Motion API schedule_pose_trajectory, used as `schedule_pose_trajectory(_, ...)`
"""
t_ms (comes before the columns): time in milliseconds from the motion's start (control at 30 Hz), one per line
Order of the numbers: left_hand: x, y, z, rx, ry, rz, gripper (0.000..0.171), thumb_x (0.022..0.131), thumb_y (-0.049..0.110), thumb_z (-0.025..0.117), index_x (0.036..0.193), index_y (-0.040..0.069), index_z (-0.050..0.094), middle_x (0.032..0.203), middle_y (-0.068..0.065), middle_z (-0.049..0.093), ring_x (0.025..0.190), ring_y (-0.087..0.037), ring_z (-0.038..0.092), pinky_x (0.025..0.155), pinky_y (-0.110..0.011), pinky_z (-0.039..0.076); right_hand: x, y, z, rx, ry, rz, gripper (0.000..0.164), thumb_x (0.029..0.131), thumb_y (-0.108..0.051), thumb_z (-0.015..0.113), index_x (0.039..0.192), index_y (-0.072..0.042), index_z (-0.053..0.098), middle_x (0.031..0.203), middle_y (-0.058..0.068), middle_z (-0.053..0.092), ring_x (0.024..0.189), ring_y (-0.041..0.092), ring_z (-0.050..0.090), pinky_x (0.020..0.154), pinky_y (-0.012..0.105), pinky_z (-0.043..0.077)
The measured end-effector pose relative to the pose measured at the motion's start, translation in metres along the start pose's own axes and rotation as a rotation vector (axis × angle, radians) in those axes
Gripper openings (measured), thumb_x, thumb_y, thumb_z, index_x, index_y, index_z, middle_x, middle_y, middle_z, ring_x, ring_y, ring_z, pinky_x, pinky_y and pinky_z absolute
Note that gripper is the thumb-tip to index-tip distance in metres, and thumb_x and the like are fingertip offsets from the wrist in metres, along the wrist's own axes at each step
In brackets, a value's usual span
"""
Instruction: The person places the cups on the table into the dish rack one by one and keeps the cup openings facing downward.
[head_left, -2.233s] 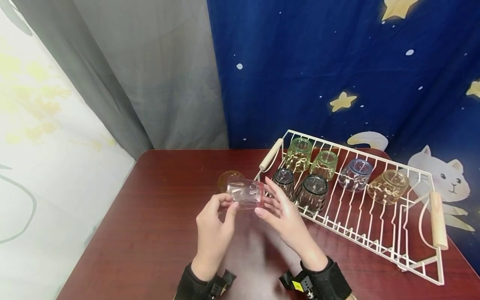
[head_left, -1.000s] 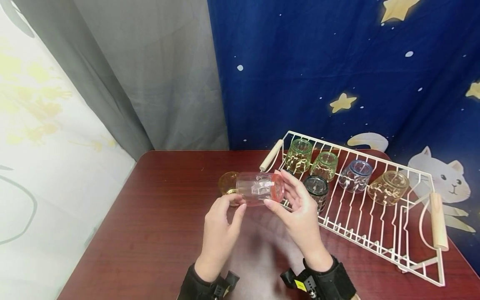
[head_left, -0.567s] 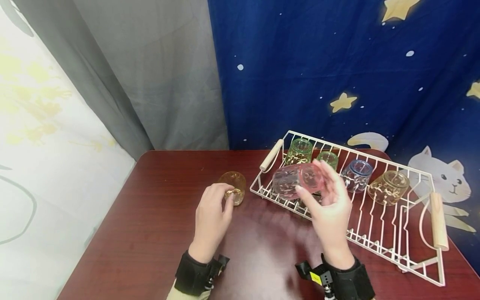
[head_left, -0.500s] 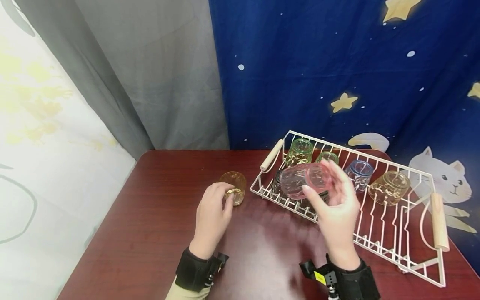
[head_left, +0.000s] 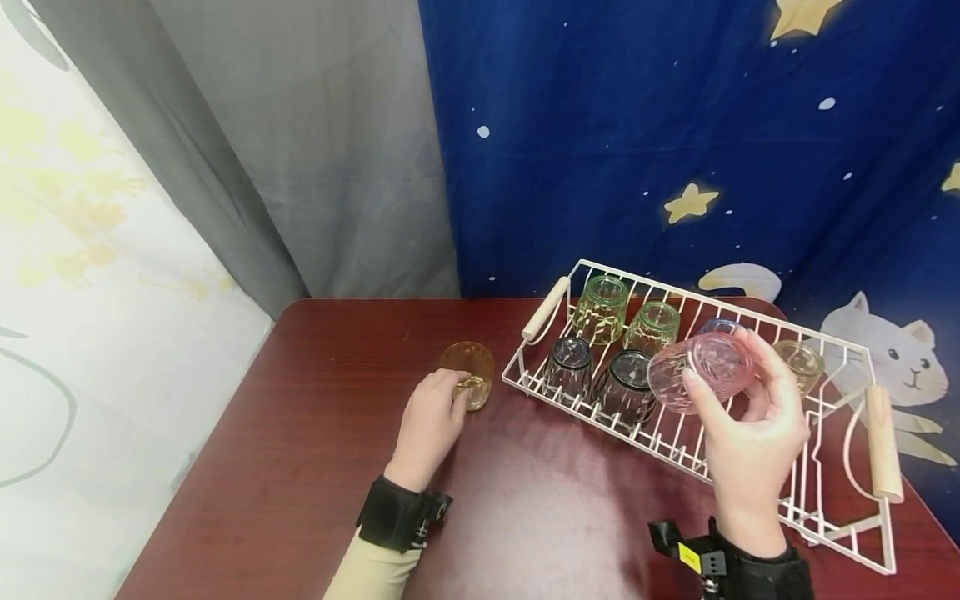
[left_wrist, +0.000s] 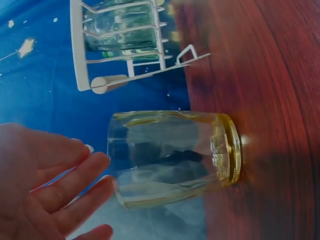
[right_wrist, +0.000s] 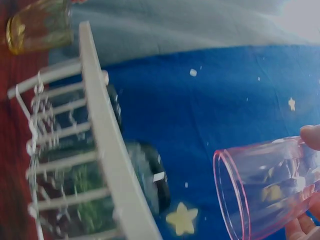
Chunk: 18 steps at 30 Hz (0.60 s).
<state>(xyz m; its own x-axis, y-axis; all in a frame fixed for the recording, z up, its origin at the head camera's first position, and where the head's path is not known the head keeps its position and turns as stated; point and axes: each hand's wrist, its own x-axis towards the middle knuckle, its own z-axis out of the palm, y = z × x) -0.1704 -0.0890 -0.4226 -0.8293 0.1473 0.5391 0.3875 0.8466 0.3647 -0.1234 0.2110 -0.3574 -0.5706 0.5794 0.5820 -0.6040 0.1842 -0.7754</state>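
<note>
My right hand (head_left: pixel 757 450) grips a pink-tinted drinking glass (head_left: pixel 675 379), holding it tilted in the air over the dish rack, its base end toward the palm. In the right wrist view, the pink rim of this glass (right_wrist: pixel 265 187) faces away from the fingers (right_wrist: pixel 300 227). An amber glass (head_left: pixel 468 358) stands on the table left of the rack. My left hand (head_left: pixel 426 429) is beside it, fingers loosely bent. The left wrist view has those fingertips right at the rim of the amber glass (left_wrist: pixel 165 160), none wrapped round it.
A white wire dish rack (right_wrist: pixel 107 125) with wooden handles (head_left: pixel 885 442) stands at the right. Upside-down glasses fill part of it: two green (head_left: pixel 602 308), two dark grey (head_left: pixel 570 367), a blue one (head_left: pixel 722 326) and an amber one (head_left: pixel 801 362), the last two partly hidden. Curtains hang behind the table.
My left hand has let go of the pink glass and moved to the amber glass, where it stays. My right hand has carried the pink glass rightward over the rack.
</note>
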Motion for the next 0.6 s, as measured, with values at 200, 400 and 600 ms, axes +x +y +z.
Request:
schedule_pose_trajectory(200,0.004,-0.004,0.005,0.020,-0.041,-0.009,0.017,0.088,0.010,0.071,0.105,0.007,0.071,0.099,-0.006,0.073,0.095,-0.024,0.067,0.083,-0.037,0.055,0.002,0.008,-0.017,-0.465,0.021,-0.015,0.059,0.067,0.002,0.084,0.123,-0.012,0.069,0.124,-0.008,0.067,0.117,-0.005,0.056,0.100,0.012,0.040)
schedule_pose_trajectory(400,0.004,-0.006,0.011,0.043,-0.066,-0.013,0.015,0.088,0.010,0.071,0.103,0.009,0.072,0.099,-0.005,0.074,0.101,-0.023,0.067,0.087,-0.036,0.056,0.001,0.017,-0.028,-0.675,-0.037,0.041,0.060,0.070,-0.008,0.086,0.127,-0.016,0.067,0.131,0.006,0.066,0.127,0.006,0.055,0.105,0.021,0.037)
schedule_pose_trajectory(600,0.005,-0.008,0.015,0.078,-0.069,0.013,0.014,0.088,0.008,0.071,0.101,0.008,0.074,0.101,-0.006,0.075,0.109,-0.024,0.067,0.097,-0.038,0.053,0.000,0.024,-0.034,-0.787,-0.160,0.135,0.062,0.074,-0.013,0.082,0.132,-0.010,0.062,0.136,0.015,0.060,0.130,0.037,0.053,0.107,0.055,0.036)
